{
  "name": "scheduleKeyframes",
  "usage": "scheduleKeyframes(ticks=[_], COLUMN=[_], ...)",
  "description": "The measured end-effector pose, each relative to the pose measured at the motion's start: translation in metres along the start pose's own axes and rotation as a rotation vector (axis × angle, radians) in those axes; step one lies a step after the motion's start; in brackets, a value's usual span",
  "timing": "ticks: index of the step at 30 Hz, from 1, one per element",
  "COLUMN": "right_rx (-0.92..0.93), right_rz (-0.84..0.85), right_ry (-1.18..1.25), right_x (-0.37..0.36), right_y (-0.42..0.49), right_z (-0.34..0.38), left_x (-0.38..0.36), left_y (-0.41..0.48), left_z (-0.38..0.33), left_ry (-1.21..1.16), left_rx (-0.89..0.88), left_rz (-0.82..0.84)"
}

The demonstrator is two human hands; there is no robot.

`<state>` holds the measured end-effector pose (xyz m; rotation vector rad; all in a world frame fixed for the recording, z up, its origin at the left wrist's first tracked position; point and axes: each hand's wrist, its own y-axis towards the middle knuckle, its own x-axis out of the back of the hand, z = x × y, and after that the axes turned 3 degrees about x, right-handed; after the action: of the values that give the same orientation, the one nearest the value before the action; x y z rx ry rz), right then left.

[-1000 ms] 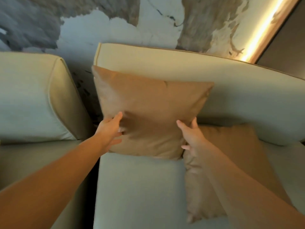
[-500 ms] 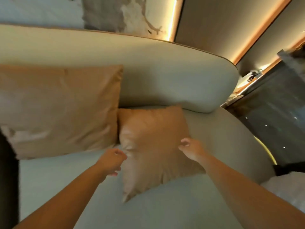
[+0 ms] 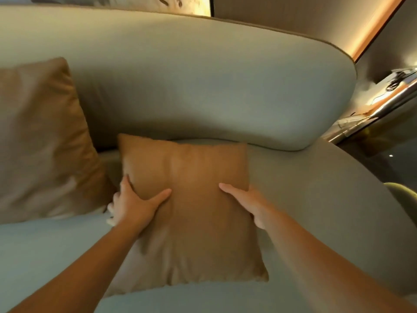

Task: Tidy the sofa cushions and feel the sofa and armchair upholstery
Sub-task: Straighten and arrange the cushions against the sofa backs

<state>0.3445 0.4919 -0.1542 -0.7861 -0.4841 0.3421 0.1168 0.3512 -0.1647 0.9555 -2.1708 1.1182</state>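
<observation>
A small tan cushion [image 3: 196, 213] lies tilted on the pale grey sofa seat [image 3: 45, 256], its top edge near the rounded backrest [image 3: 203, 82]. My left hand [image 3: 133, 204] grips its left edge, thumb on the front and fingers behind. My right hand [image 3: 250, 204] holds its right edge the same way. A larger tan cushion [image 3: 42, 141] leans upright against the backrest at the left, apart from both hands.
The sofa seat curves away to the right [image 3: 327, 199]. Beyond the backrest's right end stands a shiny ledge with cables [image 3: 383, 96] and a lit wall strip [image 3: 372, 30]. A green rounded edge [image 3: 404, 195] shows at far right.
My hands left the larger cushion, now standing at the left, and took hold of the smaller cushion on both sides. My view swung right and closer.
</observation>
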Motion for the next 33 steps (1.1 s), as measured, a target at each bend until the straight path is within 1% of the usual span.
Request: scheduleKeyframes(ticks=[1,3,5,7,9,10,12,14,15,16,19,21,23,26,29,31,33], right_rx=[-0.004,0.056,0.163,0.256,0.319,0.329,0.276,0.190,0.174,0.176,0.213,0.228,0.232,0.256,0.304,0.337,0.414], right_rz=[0.021,-0.016,-0.088,-0.148,-0.211,-0.256,-0.328,-0.330,-0.313,-0.294,-0.261,-0.239,-0.184,-0.083,0.071,0.194,0.258], right_ry=[0.057,0.151,0.228,0.300,0.313,0.304,0.269,0.254,0.259,0.268,0.224,0.161,0.076,-0.033,-0.167,-0.288,-0.409], right_x=[0.012,0.043,0.076,0.108,0.133,0.141,0.147,0.138,0.132,0.125,0.107,0.097,0.082,0.038,-0.026,-0.075,-0.130], right_y=[-0.005,-0.019,-0.036,-0.044,-0.044,-0.042,-0.034,-0.026,-0.023,-0.020,-0.026,-0.038,-0.058,-0.103,-0.164,-0.216,-0.269], right_z=[0.001,0.001,0.016,0.042,0.071,0.084,0.099,0.103,0.103,0.102,0.099,0.099,0.103,0.115,0.127,0.130,0.118], left_x=[0.002,0.006,0.011,0.014,0.010,0.004,-0.011,-0.021,-0.024,-0.024,-0.018,-0.005,0.021,0.080,0.155,0.210,0.267], left_y=[-0.006,-0.016,-0.025,-0.030,-0.033,-0.033,-0.029,-0.030,-0.032,-0.036,-0.047,-0.055,-0.064,-0.080,-0.099,-0.115,-0.134], left_z=[-0.011,-0.036,-0.065,-0.099,-0.131,-0.144,-0.161,-0.173,-0.176,-0.179,-0.179,-0.171,-0.159,-0.131,-0.088,-0.047,0.007], left_ry=[0.011,-0.050,-0.182,-0.329,-0.383,-0.359,-0.299,-0.350,-0.373,-0.358,-0.179,-0.076,-0.011,0.139,0.388,0.523,0.598], left_rx=[-0.058,-0.195,-0.358,-0.465,-0.487,-0.485,-0.413,-0.297,-0.290,-0.330,-0.460,-0.474,-0.437,-0.379,-0.343,-0.327,-0.303], left_rz=[-0.023,-0.029,-0.037,-0.041,-0.001,0.038,0.181,0.368,0.415,0.423,0.394,0.409,0.434,0.400,0.334,0.282,0.227])
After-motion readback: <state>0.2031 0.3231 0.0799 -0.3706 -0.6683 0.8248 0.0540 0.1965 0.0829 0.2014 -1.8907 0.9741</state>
